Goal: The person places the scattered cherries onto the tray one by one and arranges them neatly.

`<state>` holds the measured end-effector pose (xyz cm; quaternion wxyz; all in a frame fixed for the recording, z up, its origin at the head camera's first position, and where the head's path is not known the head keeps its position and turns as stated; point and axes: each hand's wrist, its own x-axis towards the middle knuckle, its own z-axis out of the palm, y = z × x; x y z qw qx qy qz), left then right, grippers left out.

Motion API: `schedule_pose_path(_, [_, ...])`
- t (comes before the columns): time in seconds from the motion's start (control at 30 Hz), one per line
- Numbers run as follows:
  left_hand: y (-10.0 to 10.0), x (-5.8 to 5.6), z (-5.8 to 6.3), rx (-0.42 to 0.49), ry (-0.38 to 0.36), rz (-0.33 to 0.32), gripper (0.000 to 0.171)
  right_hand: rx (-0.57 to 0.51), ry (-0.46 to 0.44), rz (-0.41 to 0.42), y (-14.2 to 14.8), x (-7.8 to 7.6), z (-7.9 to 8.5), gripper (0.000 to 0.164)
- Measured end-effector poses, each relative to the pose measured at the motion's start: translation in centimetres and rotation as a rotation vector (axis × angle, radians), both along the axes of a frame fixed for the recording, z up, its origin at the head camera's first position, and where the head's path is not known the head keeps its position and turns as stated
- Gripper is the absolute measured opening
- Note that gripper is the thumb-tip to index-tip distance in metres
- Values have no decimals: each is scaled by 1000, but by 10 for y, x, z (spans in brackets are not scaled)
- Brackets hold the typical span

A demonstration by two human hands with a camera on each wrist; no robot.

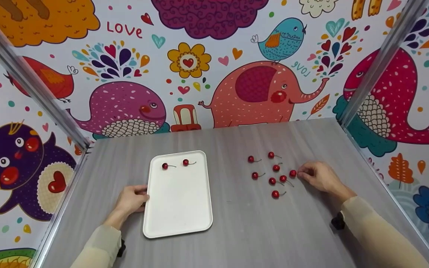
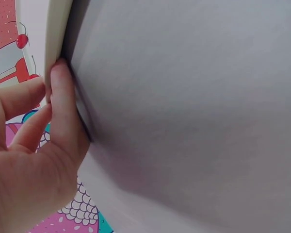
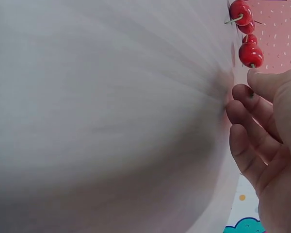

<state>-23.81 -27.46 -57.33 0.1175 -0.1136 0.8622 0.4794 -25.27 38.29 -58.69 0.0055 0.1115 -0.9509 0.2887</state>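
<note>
A white rectangular tray (image 1: 177,201) lies on the table, with two red cherries (image 1: 165,166) near its far end. At the tray's left edge, my left hand (image 1: 130,199) holds the rim between thumb and fingers; the left wrist view shows the fingers (image 2: 63,97) against the outer wall. To the right of the tray, several cherries with stems (image 1: 272,181) lie scattered on the table. My right hand (image 1: 320,176) is at the rightmost cherry (image 1: 292,173), pinching its stem between thumb and finger. In the right wrist view that cherry (image 3: 251,55) sits just beyond the fingertips.
The grey wood-grain table (image 1: 237,230) runs back to a wall with cartoon animals (image 1: 251,93). Metal frame posts (image 1: 378,63) stand at its far corners, and decorated panels flank both sides. Other cherries lie close to the right hand.
</note>
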Motion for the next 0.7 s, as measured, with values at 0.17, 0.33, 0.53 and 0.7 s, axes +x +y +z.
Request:
schedule_pose_path(0.17, [1, 0, 0, 15, -3, 3, 51, -14, -14, -4, 1, 0, 0, 11])
schedule_pose_path(0.33, [1, 0, -1, 15, 3, 5, 51, -4, -50, -28, 2, 0, 3, 17])
schedule_pose_path(0.53, [1, 0, -2, 8, 10, 0, 52, 22, -82, -25, 4, 1, 10, 19])
schedule_pose_path(0.7, [0, -1, -2, 27, 18, 4, 53, -1, -133, -84, 3, 2, 14, 13])
